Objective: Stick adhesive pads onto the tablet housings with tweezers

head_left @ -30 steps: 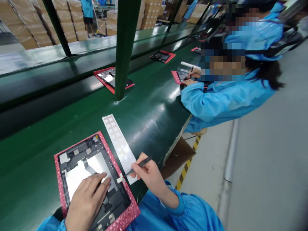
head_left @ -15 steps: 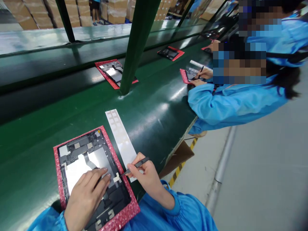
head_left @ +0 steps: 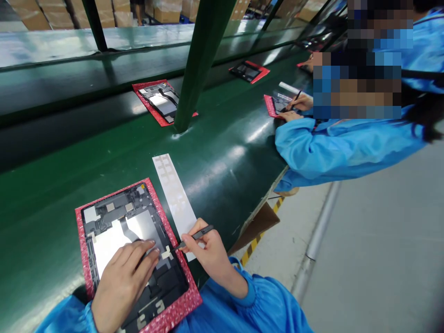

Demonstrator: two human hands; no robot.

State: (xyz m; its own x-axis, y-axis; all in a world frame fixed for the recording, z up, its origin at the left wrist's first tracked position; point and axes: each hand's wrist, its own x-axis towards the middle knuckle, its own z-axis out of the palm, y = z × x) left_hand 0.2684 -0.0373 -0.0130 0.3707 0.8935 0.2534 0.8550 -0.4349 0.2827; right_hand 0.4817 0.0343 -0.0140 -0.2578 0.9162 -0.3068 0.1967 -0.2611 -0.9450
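Observation:
An opened tablet with a silver plate and dark inner parts lies on a pink bubble-wrap sheet. My left hand rests on its lower middle, fingers spread a little, holding nothing. Black tweezers are pinched in my right hand, at the tablet's right edge. Their tip is at a small pale sticker piece on the tablet. Beside the tablet lies a white strip with pale pieces on it, its lower end partly behind my right hand.
A green post rises from the green bench. Behind it lies another opened tablet on red wrap, with a dark device further back. A person in a blue sleeve works at the right.
The camera view has shifted slightly. My hands, the tweezers and the tablet keep nearly the same places relative to each other.

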